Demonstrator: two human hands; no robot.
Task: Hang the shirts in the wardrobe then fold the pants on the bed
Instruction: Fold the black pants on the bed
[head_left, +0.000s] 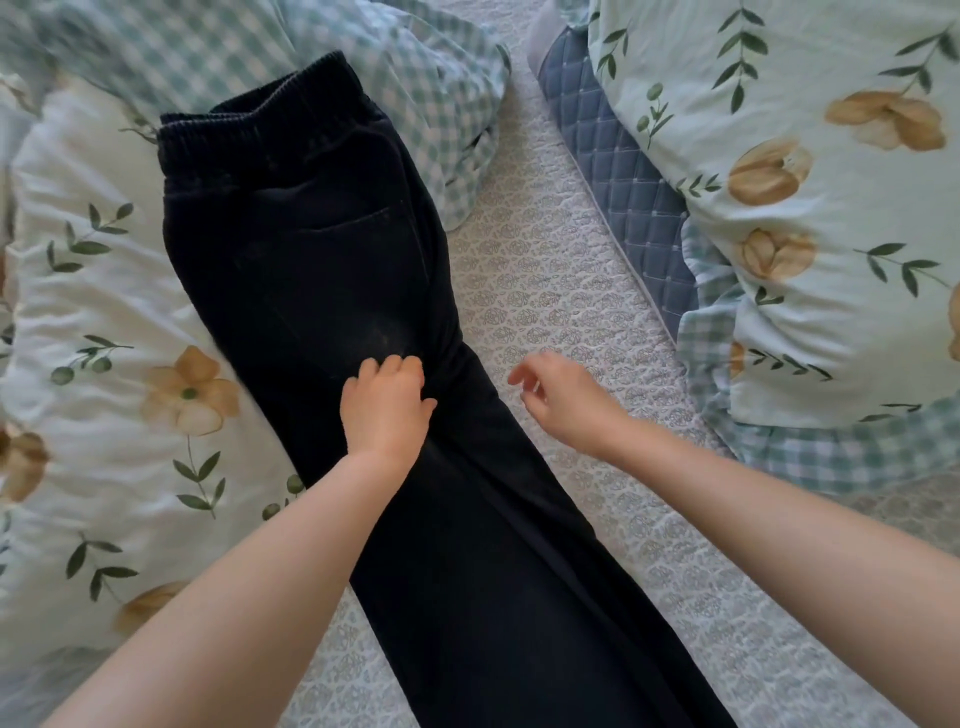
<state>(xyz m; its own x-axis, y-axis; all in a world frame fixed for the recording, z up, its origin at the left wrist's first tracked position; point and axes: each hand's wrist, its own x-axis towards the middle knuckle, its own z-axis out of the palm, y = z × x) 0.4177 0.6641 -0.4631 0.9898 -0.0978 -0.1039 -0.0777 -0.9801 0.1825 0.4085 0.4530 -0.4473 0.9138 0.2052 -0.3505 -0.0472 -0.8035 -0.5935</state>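
A pair of dark navy pants (311, 260) lies on the bed, folded lengthwise with one leg over the other. Its elastic waistband is at the top and a back pocket faces up; the legs run off the bottom edge of the view. My left hand (387, 405) rests on the pants near the crotch, fingers curled down onto the fabric. Whether it grips the cloth or only presses it, I cannot tell. My right hand (563, 400) hovers just right of the pants over the bed sheet (545, 270), fingers loosely apart and holding nothing.
A floral duvet (104, 364) bunches along the left, partly under the pants. A checked quilt (415, 78) lies at the top. A floral pillow (831, 208) and a blue quilted pad (623, 171) lie at the right.
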